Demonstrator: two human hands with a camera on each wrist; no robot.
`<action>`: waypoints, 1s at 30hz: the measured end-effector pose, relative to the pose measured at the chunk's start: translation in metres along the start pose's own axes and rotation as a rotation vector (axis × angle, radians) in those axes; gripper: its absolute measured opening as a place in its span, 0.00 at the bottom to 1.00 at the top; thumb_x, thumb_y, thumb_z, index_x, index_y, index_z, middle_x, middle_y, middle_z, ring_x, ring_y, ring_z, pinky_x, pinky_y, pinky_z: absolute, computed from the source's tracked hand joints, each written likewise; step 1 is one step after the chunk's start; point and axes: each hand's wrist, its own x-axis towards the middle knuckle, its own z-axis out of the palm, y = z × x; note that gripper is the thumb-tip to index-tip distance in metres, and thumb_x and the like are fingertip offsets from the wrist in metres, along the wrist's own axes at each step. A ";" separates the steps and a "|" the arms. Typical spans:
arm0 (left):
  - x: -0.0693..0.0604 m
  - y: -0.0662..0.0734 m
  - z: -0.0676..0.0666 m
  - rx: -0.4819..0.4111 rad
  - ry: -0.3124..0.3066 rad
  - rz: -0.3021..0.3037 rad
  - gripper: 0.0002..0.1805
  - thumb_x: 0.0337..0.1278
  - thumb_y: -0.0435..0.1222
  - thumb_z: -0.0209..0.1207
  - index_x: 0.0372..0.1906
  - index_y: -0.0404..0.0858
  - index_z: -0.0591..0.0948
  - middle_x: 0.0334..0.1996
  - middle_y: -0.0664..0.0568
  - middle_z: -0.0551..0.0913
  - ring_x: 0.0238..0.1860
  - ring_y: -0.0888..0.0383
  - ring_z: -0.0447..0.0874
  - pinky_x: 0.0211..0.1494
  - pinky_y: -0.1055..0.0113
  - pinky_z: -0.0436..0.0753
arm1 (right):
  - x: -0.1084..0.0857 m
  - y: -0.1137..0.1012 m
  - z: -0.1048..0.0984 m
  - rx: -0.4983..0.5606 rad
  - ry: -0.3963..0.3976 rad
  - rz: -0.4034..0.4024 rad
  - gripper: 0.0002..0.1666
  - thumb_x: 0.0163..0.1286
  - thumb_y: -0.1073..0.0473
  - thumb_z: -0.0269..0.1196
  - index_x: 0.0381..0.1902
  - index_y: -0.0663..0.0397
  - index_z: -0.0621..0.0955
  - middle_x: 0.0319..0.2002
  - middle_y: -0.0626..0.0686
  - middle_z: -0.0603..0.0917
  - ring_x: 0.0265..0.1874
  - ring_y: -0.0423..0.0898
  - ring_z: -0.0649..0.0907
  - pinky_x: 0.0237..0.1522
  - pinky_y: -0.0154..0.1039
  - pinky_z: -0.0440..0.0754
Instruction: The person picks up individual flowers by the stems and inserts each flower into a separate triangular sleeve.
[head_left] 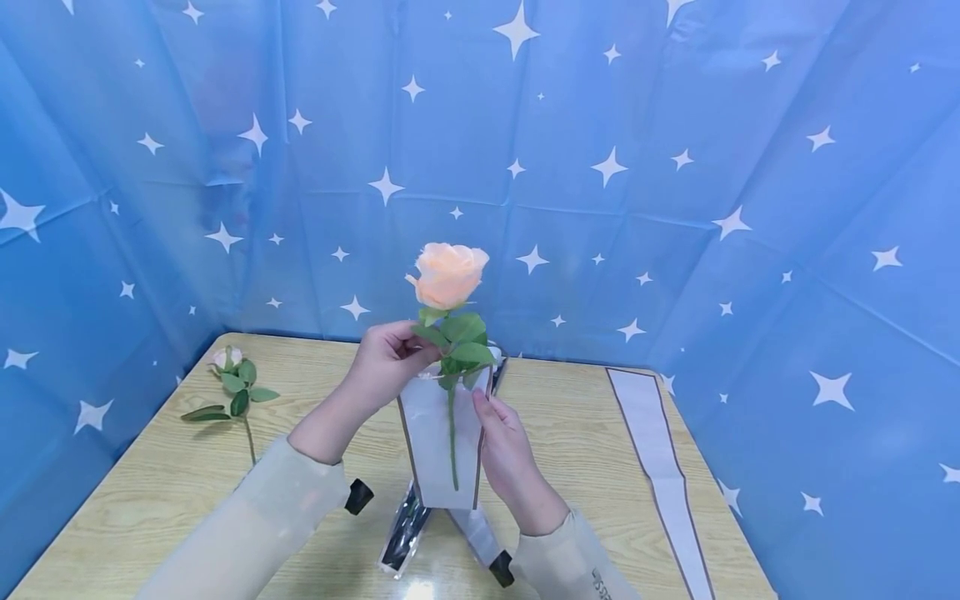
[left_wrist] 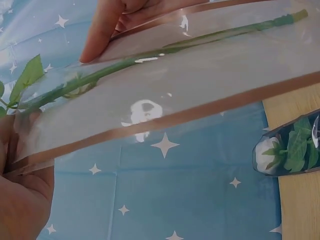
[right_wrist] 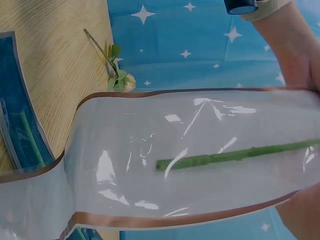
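Note:
A peach rose (head_left: 448,275) stands upright with its bloom and leaves above a translucent, brown-edged sleeve (head_left: 435,450). Its green stem (left_wrist: 120,65) lies inside the sleeve, the cut end (right_wrist: 162,165) well above the narrow part. My left hand (head_left: 390,358) pinches the sleeve's upper left edge beside the leaves; in the left wrist view the hand (left_wrist: 27,185) has the film between thumb and fingers. On the opposite edge, my right hand (head_left: 513,454) holds the sleeve, thumb in front, the other fingers partly hidden behind it.
A pale rose (head_left: 227,358) with leaves lies on the table (head_left: 315,358) at the left. Another brown-edged sleeve (head_left: 660,450) lies along the right side. Beneath the held sleeve is a dark wrapped package (head_left: 407,529); a white rose (left_wrist: 267,155) shows in a wrapper. A starred blue curtain (head_left: 480,167) surrounds the table.

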 end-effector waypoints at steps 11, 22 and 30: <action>-0.002 0.003 0.001 -0.010 -0.027 0.014 0.08 0.53 0.23 0.61 0.39 0.29 0.84 0.34 0.38 0.86 0.32 0.66 0.84 0.34 0.70 0.84 | 0.000 -0.002 0.000 0.030 -0.017 -0.007 0.22 0.75 0.48 0.49 0.56 0.53 0.79 0.71 0.56 0.61 0.73 0.50 0.50 0.74 0.52 0.40; -0.001 0.003 -0.003 -0.015 -0.061 0.054 0.08 0.55 0.24 0.60 0.40 0.28 0.83 0.34 0.37 0.86 0.26 0.66 0.81 0.26 0.71 0.80 | -0.002 -0.004 0.001 0.100 -0.035 0.054 0.24 0.74 0.44 0.49 0.57 0.52 0.77 0.64 0.47 0.72 0.69 0.43 0.63 0.71 0.40 0.58; 0.001 -0.003 -0.009 -0.247 -0.075 -0.068 0.12 0.63 0.32 0.56 0.48 0.32 0.82 0.34 0.56 0.87 0.36 0.62 0.85 0.47 0.64 0.84 | -0.007 -0.009 0.003 0.124 -0.036 0.077 0.17 0.73 0.45 0.51 0.47 0.45 0.81 0.70 0.52 0.63 0.73 0.48 0.52 0.74 0.46 0.47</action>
